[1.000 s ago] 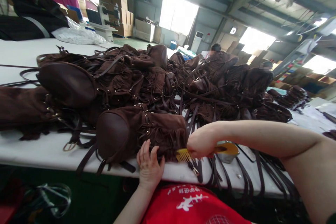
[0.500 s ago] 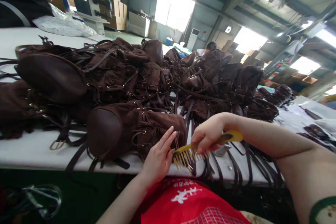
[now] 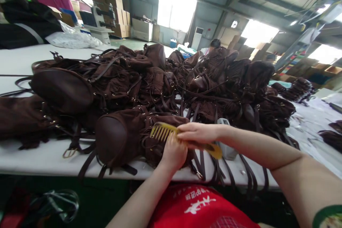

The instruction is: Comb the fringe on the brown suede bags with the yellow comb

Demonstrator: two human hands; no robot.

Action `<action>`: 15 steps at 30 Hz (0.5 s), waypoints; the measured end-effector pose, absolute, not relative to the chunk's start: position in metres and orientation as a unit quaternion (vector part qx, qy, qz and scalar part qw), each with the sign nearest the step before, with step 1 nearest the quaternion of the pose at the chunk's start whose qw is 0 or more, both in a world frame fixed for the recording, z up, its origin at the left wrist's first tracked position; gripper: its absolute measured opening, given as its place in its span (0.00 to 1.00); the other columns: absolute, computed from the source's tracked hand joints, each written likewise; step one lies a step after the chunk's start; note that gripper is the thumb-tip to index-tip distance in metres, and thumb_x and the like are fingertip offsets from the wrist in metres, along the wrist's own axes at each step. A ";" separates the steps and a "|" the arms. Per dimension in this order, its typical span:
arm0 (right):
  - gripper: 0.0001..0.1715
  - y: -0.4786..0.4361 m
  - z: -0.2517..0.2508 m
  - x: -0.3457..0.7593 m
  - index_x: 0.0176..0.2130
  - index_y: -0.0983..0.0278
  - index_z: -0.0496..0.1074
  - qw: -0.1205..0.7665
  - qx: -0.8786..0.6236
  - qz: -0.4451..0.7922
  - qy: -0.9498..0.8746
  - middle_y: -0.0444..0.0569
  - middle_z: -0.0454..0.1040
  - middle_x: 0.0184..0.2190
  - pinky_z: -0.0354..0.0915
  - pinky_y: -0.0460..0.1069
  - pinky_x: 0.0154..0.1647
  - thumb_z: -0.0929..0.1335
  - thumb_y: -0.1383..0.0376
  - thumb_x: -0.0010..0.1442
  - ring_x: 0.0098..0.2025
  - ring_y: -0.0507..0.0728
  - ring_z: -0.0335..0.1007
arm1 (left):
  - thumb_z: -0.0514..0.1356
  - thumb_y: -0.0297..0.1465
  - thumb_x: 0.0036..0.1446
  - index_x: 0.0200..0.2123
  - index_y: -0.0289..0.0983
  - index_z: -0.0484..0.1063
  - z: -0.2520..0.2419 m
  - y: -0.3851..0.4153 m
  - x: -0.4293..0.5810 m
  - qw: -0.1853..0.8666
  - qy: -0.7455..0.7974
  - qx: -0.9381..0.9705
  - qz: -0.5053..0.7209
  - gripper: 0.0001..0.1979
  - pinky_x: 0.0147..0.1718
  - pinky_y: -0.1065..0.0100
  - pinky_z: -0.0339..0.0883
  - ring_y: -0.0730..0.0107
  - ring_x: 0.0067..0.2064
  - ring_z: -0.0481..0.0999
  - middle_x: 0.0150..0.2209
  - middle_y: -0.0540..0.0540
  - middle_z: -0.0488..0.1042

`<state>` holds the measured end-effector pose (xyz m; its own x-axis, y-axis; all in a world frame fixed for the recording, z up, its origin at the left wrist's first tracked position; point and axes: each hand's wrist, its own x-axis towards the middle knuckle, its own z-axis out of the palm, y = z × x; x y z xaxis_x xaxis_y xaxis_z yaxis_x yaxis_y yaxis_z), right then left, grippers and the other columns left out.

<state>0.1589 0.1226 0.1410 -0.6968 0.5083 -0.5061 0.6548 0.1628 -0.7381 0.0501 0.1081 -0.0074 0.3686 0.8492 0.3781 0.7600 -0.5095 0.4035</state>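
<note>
My right hand (image 3: 197,133) is wrapped around a yellow wide-toothed comb (image 3: 161,131). The comb's teeth point down and to the left over a dark brown fringed bag (image 3: 133,137), while its handle end sticks out below my right palm. Right beneath that hand, touching it and the comb, is my left hand (image 3: 173,153) with its fingers curled closed at the right part of the bag. What those fingers hold is hidden. The bag lies on its side, its smooth oval base facing left, with straps and a buckle hanging near the table's front edge.
A large heap of similar brown bags (image 3: 114,78) covers the white table (image 3: 40,160) beyond my hands. Loose dark straps (image 3: 248,172) trail over the front edge at right. A grey object (image 3: 227,149) stands behind my right wrist. Clear plastic (image 3: 72,37) lies far left.
The comb has moved up and left from the table edge to over the bag, its teeth turned further left. My left hand has gone from stretched fingers to curled, meeting my right hand.
</note>
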 end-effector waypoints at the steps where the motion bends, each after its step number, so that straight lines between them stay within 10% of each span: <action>1: 0.14 0.130 0.140 0.160 0.36 0.65 0.61 0.044 0.433 -0.397 0.808 0.42 0.67 0.22 0.59 0.44 0.22 0.56 0.59 0.67 0.21 0.50 0.64 | 0.53 0.29 0.59 0.54 0.31 0.64 -0.010 0.098 0.047 0.075 0.490 0.821 0.282 0.19 0.54 0.52 0.61 0.52 0.57 0.63 0.57 0.32 0.62; 5: 0.11 0.140 0.120 0.160 0.41 0.65 0.64 0.117 0.477 -0.072 0.868 0.52 0.75 0.34 0.61 0.47 0.30 0.57 0.62 0.65 0.34 0.58 0.73 | 0.55 0.27 0.57 0.57 0.33 0.60 -0.029 0.058 0.028 0.093 0.444 0.846 0.281 0.23 0.52 0.51 0.64 0.53 0.54 0.67 0.57 0.36 0.65; 15: 0.11 0.119 0.109 0.163 0.41 0.68 0.67 0.196 0.471 -0.015 0.860 0.53 0.77 0.29 0.63 0.49 0.26 0.61 0.71 0.56 0.32 0.63 0.76 | 0.48 0.23 0.61 0.49 0.33 0.66 -0.029 0.055 -0.002 0.072 0.476 0.766 0.426 0.14 0.51 0.60 0.67 0.61 0.54 0.68 0.52 0.37 0.69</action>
<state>0.1626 0.1189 0.1087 -0.4793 0.8041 -0.3517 0.8157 0.5560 0.1597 -0.0016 0.0554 -0.0294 0.1837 0.7908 0.5839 0.6687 -0.5359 0.5154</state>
